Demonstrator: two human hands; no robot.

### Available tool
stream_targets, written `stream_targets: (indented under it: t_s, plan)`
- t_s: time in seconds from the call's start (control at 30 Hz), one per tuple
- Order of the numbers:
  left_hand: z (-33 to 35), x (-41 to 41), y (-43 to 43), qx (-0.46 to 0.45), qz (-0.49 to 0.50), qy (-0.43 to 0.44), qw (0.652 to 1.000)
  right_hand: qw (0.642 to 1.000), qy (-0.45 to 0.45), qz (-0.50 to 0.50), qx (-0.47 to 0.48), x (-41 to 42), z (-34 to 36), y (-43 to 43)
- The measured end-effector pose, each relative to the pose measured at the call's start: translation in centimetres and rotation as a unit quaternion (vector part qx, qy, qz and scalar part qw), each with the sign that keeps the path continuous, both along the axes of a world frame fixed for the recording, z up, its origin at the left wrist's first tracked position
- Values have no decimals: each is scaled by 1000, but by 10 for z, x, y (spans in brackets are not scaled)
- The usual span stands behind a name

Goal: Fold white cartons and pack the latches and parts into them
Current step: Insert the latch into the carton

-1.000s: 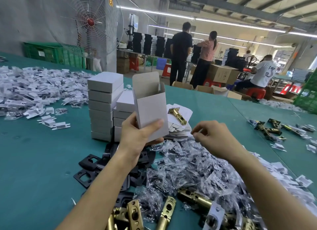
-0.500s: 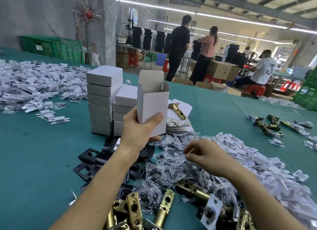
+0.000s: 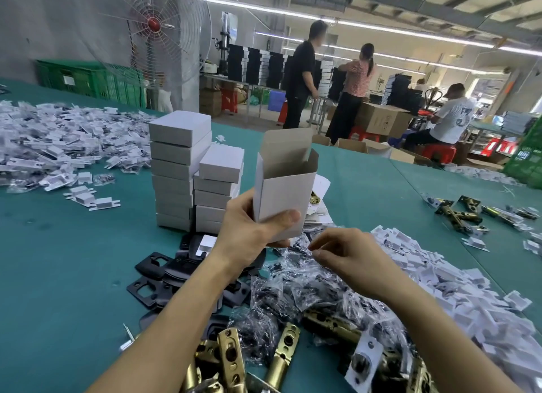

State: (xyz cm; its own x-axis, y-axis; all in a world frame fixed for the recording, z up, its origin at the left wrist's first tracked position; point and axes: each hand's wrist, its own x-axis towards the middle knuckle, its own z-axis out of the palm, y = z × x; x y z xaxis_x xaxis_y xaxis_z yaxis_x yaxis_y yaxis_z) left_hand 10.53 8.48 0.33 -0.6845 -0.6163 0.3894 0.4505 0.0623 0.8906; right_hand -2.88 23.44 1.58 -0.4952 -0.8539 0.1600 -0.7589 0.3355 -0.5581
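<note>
Centrally, left hand (image 3: 249,231) grips open white carton (image 3: 281,199); right hand (image 3: 349,254), fingers curled, meets clear bags (image 3: 308,293) below it, grip unclear.

Workshop floor beyond a teal-covered table (image 3: 58,260)
A large wire-caged fan (image 3: 154,26) with a red hub stands at the table's far side, with green crates (image 3: 88,80) beside it along the grey wall; further back a person in black (image 3: 302,73) and a person in a striped top (image 3: 356,81) stand by stacks of black boxes (image 3: 255,64), a seated person in a white shirt (image 3: 448,119) is on a red stool (image 3: 438,152) near a brown shipping box (image 3: 381,119), and strip lights (image 3: 264,9) run along the ceiling
</note>
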Motion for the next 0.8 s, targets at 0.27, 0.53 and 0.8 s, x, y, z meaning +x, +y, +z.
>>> stream_targets:
  t_s: [0.27,0.53,0.8]
  plan:
    - [-5,-1,1,-13,-25,-3,1000,992,-17,6,-129,10,13,-1]
    - [-6,-2,1,6,-7,-20,1000,956,176,-59,229,-3,3,4]
    - [-5,-1,1,-1,-6,-40,999,955,180,-105,211,-14,-11,-1]
